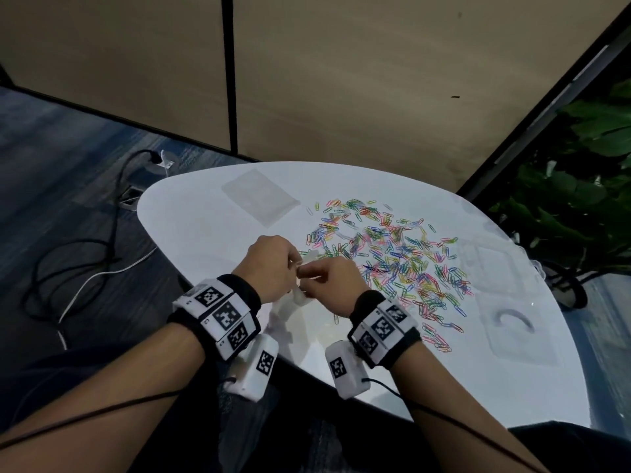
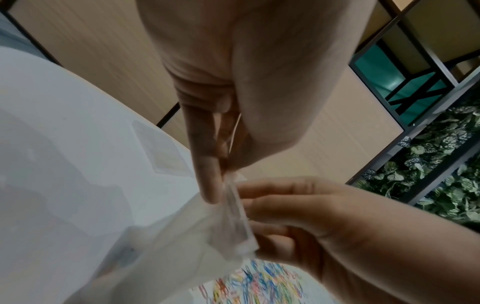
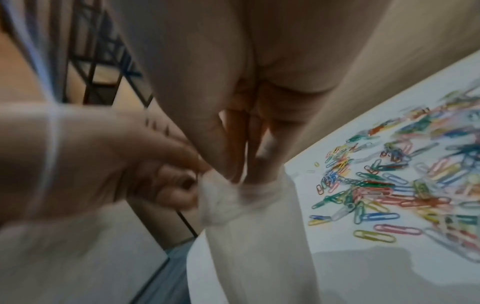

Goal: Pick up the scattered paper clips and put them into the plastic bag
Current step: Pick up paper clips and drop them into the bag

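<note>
A clear plastic bag hangs over the near edge of the white table, held up between both hands. My left hand pinches one side of the bag's top edge between thumb and fingers. On the other side, my right hand pinches the bag's crumpled rim with its fingertips. A broad scatter of coloured paper clips lies on the table just right of the hands, and is also seen in the right wrist view. I see no clip inside the bag.
A second flat clear bag lies at the table's far left. More clear bags lie at the right, past the clips. Cables trail on the floor at left, and a leafy plant stands at right.
</note>
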{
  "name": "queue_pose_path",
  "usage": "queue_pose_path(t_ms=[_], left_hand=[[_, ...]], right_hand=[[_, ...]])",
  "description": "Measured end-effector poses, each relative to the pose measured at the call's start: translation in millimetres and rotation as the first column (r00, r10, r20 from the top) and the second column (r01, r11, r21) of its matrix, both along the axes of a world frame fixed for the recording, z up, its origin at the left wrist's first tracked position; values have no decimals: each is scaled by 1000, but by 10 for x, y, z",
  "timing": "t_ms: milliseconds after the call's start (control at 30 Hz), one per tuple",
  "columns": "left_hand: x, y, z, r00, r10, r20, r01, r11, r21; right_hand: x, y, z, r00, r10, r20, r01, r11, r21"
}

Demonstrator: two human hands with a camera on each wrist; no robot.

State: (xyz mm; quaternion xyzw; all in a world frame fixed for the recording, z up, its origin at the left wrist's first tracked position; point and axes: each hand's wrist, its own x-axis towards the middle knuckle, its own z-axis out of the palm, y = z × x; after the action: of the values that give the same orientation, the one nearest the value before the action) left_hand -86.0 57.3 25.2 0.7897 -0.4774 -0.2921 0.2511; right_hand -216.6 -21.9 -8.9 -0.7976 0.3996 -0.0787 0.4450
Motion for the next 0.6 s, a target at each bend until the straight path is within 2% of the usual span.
queue_pose_path(t_ms=[67,100,167,200,233,267,300,333,367,433,500,533,600], left_hand=[[94,48,38,999,27,18,-27,1000,-10],[148,68,61,999,49,20,-49,999,-21],[275,94,87,995,99,17,-98,994,-43],[340,101,100,992,123,12,-122,991,-49],[403,110,106,989,145,6,-145,988,-52],[459,118,118,986,164,2,-164,985,-57],[502,121,129,984,177,0,-177,982,-62],[533,124,144,983,182,1,-182,981,-68],[553,129,156,983,182,7,-181,981,-72],[564,145,170,984,176,24,-175,983,-62],[574,161,156,983,179,35,-177,983,-50],[582,166,147,983,177,41,-175,984,-43],[595,164,129,985,170,39,-169,985,-27]], right_hand=[[-17,-76,51,975,-99,200,38,957,286],[-24,-136,76,946,-172,277,57,924,377],[-30,-295,52,902,-295,314,144,894,424],[-15,-398,-10,902,-323,286,196,898,395],[12,-504,-104,928,-309,210,237,921,308],[51,-599,-206,967,-244,79,230,961,155],[98,-678,-315,985,-153,-83,152,988,-15],[154,-729,-416,971,-63,-230,31,990,-140],[222,-747,-498,943,19,-333,-96,972,-216],[353,-731,-660,863,168,-477,-321,911,-259],[419,-681,-835,745,269,-610,-516,813,-271],[421,-645,-905,693,284,-662,-583,761,-284],[364,-583,-997,641,241,-729,-643,687,-338]])
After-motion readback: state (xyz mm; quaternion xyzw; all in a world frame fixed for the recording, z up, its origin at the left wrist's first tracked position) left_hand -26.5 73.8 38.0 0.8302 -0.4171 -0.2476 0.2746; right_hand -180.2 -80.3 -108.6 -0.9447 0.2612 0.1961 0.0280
